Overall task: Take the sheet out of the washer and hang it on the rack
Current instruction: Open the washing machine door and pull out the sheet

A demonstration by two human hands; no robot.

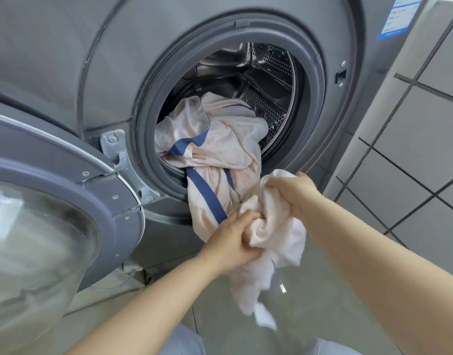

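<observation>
A pale pink sheet (pixel 220 142) with dark blue stripes spills out of the grey front-loading washer (pixel 66 60), part of it still bunched in the steel drum (pixel 269 70). Its pulled-out end hangs below the door opening toward the floor. My left hand (pixel 233 239) grips a bunched fold of the sheet just below the opening. My right hand (pixel 294 190) grips another bunch a little higher and to the right. No rack is in view.
The washer's round door (pixel 53 213) stands swung open at the left, close to my left arm. A grey tiled wall (pixel 412 149) rises at the right. Grey floor (pixel 310 303) lies below the hanging sheet.
</observation>
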